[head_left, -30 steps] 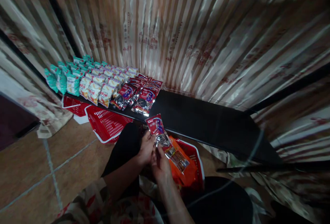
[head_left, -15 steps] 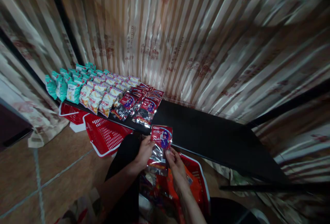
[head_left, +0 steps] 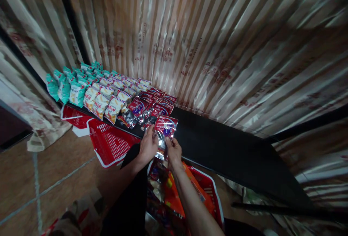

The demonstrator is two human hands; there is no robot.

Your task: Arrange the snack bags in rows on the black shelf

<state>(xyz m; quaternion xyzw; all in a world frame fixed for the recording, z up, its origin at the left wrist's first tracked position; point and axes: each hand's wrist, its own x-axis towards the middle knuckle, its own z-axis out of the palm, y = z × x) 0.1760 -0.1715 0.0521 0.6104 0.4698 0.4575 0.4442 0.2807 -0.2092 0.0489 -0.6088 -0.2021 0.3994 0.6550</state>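
A shiny red snack packet [head_left: 166,126] with a purple figure and a clear lower part is between my hands at the front edge of the black shelf [head_left: 217,145]. My left hand [head_left: 148,144] grips its left side, and my right hand [head_left: 173,151] pinches its lower right side. Just behind it stand matching red packets [head_left: 162,109] in rows. White snack bags [head_left: 101,104] with striped tops are lined up left of those. Teal bags [head_left: 77,92] fill the shelf's left end.
Below my hands sits a red basket [head_left: 210,181] holding an orange bag [head_left: 178,196] and other packets. Another red basket [head_left: 114,141] is on the tiled floor under the shelf, left. Striped curtains [head_left: 174,40] hang behind; a black pole [head_left: 69,15] crosses them.
Both hands have moved the red packet forward and slightly left, from above the basket to the shelf's front edge beside the matching packets. More of the basket's contents shows.
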